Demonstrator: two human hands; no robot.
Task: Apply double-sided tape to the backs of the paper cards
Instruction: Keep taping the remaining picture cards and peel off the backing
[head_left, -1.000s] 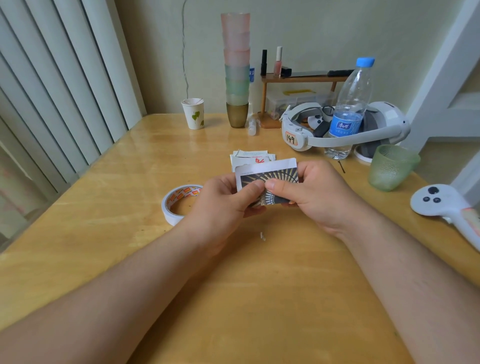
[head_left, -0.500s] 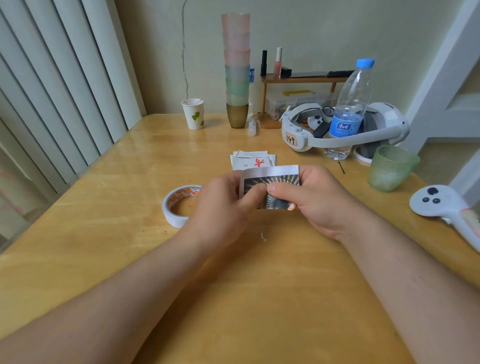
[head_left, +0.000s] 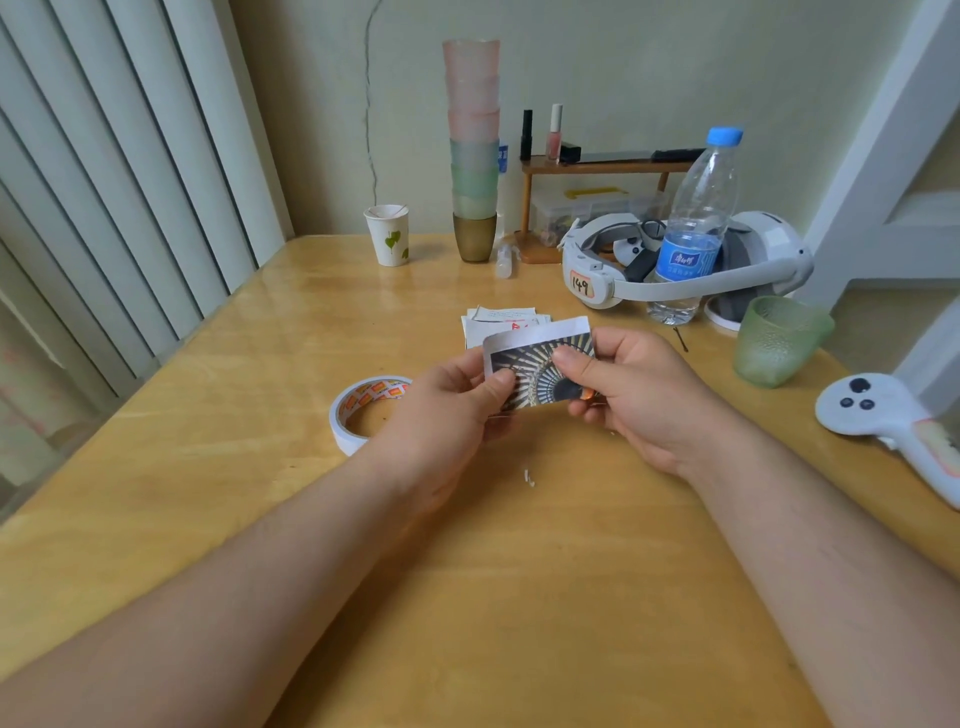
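In the head view, both hands hold one card (head_left: 540, 370) up off the counter (head_left: 218, 467), printed face toward the camera, its long axis running left to right. The left hand (head_left: 447, 410) pinches the card's left edge between thumb and fingers; the right hand (head_left: 634, 395) pinches the right edge the same way, thumb on the front. So each grip is narrow, closed on the card. The back, where tape belongs, faces away, so I judge the card needs flipping. The tape roll (head_left: 366, 410) lies flat on the counter just left of the left grip, making that hand the nearer one. The card pile (head_left: 498, 319) sits just beyond both grips
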